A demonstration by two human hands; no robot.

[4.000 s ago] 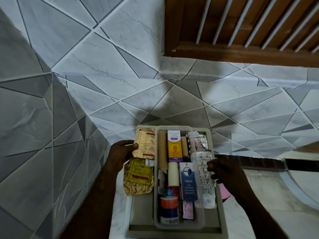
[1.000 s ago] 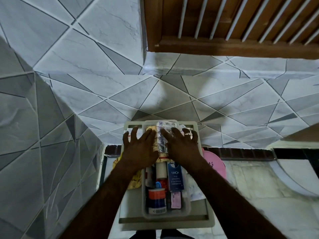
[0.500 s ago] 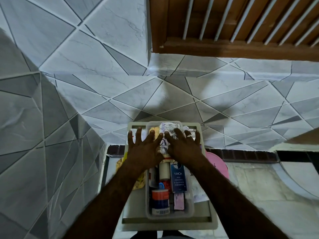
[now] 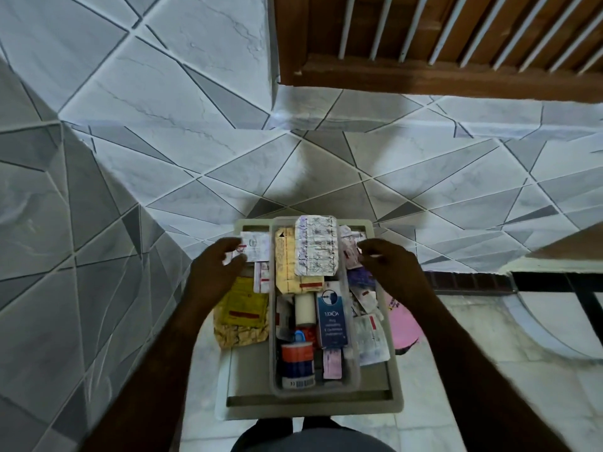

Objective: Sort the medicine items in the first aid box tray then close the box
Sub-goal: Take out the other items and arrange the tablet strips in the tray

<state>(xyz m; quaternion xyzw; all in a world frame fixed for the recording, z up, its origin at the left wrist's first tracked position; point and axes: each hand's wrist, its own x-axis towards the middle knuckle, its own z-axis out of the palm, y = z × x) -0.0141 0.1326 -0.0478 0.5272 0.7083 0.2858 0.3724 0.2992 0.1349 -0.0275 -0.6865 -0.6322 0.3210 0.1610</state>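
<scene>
The grey first aid box lies open on the counter with a clear inner tray full of medicine. A silver blister strip lies on top of a yellow strip at the tray's far end. A blue carton, a white roll and an orange-and-blue roll sit nearer me. My left hand pinches a white sachet left of the tray. My right hand grips small sachets at the tray's right rim.
A yellow foil packet hangs over the box's left side. Loose white sachets and a pink item lie on the right. Tiled walls close in at left and behind. A wooden window frame is above.
Both hands lay flat on the strips at the tray's far end; they have moved apart to the left and right sides and each has taken hold of sachets. The silver strip is uncovered.
</scene>
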